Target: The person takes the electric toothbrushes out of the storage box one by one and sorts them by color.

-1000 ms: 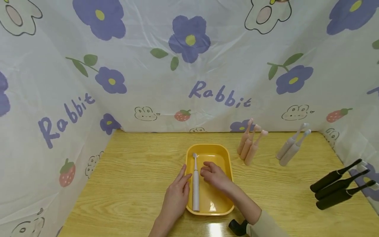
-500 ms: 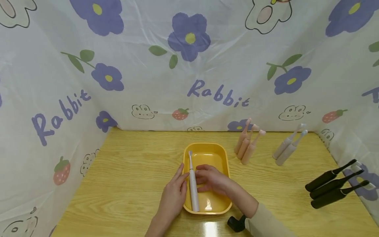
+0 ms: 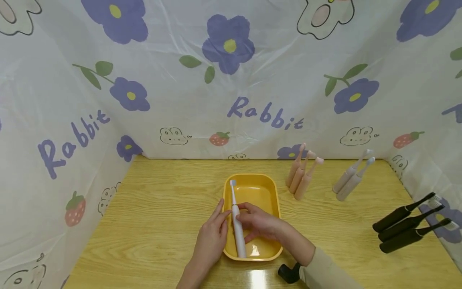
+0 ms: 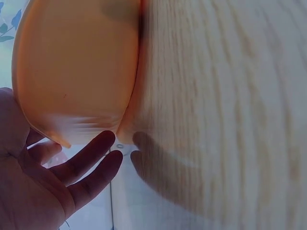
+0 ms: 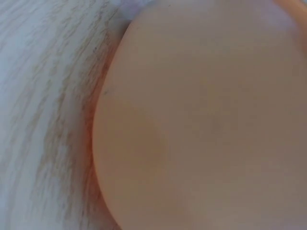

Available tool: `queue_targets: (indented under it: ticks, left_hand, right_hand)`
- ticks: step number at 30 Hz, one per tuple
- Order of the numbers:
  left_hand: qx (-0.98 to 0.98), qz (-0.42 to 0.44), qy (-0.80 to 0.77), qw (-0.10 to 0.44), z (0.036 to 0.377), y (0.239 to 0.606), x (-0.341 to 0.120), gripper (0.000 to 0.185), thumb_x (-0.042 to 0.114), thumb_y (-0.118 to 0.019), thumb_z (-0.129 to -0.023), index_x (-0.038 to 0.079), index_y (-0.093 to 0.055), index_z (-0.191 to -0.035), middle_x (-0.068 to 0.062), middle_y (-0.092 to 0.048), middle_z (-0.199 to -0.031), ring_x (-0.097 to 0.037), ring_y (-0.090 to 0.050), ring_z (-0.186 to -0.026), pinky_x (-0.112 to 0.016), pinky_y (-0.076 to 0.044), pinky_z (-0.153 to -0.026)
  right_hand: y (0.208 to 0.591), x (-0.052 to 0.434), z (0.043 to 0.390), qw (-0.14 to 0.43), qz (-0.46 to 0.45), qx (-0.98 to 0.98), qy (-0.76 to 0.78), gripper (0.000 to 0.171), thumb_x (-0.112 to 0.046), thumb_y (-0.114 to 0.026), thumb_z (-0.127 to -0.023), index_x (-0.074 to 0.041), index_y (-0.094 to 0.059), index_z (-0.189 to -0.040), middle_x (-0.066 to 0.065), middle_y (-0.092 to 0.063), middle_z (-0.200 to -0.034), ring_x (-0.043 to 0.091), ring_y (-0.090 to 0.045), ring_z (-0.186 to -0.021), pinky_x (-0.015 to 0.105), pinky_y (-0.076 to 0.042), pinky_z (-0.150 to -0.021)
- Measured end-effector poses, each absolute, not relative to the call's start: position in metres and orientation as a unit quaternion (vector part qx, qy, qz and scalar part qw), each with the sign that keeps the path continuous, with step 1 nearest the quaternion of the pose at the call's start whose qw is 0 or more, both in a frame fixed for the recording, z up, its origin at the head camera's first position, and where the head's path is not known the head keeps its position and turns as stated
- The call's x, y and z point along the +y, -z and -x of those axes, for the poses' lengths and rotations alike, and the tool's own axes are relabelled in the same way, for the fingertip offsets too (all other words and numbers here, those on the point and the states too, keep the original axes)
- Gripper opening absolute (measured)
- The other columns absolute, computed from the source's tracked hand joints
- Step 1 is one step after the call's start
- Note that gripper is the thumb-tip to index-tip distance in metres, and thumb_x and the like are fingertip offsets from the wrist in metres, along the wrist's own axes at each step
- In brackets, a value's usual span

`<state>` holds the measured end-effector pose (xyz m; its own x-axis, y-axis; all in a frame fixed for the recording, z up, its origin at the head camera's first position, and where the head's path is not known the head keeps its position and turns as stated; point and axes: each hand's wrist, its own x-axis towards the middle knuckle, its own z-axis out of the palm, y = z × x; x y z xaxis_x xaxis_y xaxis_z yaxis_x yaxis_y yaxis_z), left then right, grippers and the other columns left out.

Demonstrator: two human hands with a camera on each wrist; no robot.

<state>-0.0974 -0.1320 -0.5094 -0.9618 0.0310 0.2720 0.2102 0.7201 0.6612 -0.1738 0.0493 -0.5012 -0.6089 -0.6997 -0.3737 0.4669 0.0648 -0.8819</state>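
Note:
A yellow tray sits mid-table. Along its left side lies a white electric toothbrush, its head pointing away from me. My right hand reaches into the tray and curls thumb and fingers round the toothbrush handle. Outside the tray, my left hand rests its straight fingers against the left rim. The left wrist view shows the tray's outer wall and the left hand's flat palm. In the right wrist view there is only a blurred tray surface beside wood.
Three pink toothbrushes, two pale ones and three black ones lie to the right on the wooden table. A small black object sits by my right sleeve. Flower-printed plastic sheets wall in three sides.
My right hand moved left across the tray and took hold of the white toothbrush, whose lower end has shifted slightly right. The left hand stayed at the rim.

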Motion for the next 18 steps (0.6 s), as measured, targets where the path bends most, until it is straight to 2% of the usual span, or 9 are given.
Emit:
queue_targets:
  ticks: [3, 5, 10, 18]
  left_hand:
    - [-0.922, 0.066, 0.36, 0.129, 0.098, 0.5097, -0.1317, 0.027, -0.003, -0.061, -0.099, 0.001, -0.072, -0.123, -0.013, -0.048, -0.154, -0.029, -0.066, -0.115, -0.032, -0.055, -0.073]
    - [-0.922, 0.068, 0.359, 0.13, 0.0979, 0.5092, -0.1314, 0.027, -0.003, -0.061, -0.099, 0.0, -0.072, -0.123, -0.014, -0.048, -0.154, -0.032, -0.062, -0.121, -0.036, -0.056, -0.076]
    - [-0.926, 0.07, 0.345, 0.133, 0.0984, 0.5087, -0.1316, 0.027, -0.001, -0.061, -0.098, 0.0, -0.073, -0.122, -0.013, -0.049, -0.154, -0.033, -0.063, -0.121, -0.042, -0.058, -0.082]
    - [-0.933, 0.072, 0.329, 0.13, 0.0992, 0.5086, -0.1318, 0.026, 0.0, -0.063, -0.098, 0.001, -0.074, -0.121, -0.013, -0.05, -0.153, -0.028, -0.069, -0.109, -0.033, -0.056, -0.07]
  right_hand:
    - [0.5014, 0.0492, 0.1753, 0.422, 0.109, 0.599, 0.672, 0.045, -0.009, -0.049, -0.107, 0.005, -0.034, -0.147, 0.022, -0.063, -0.12, 0.031, -0.066, -0.101, 0.041, -0.058, -0.067]
    - [0.5016, 0.0491, 0.1762, 0.416, 0.116, 0.606, 0.668, 0.042, -0.006, -0.05, -0.106, 0.005, -0.038, -0.145, 0.02, -0.065, -0.118, 0.032, -0.067, -0.101, 0.042, -0.058, -0.068]
    - [0.5011, 0.0505, 0.1765, 0.394, 0.138, 0.622, 0.663, 0.043, -0.004, -0.054, -0.104, 0.005, -0.041, -0.144, 0.02, -0.067, -0.119, 0.034, -0.067, -0.104, 0.042, -0.059, -0.069]
    - [0.4923, 0.0523, 0.1676, 0.327, 0.155, 0.658, 0.66, 0.047, -0.005, -0.059, -0.101, 0.008, -0.042, -0.143, 0.028, -0.063, -0.124, 0.039, -0.067, -0.106, 0.046, -0.06, -0.071]
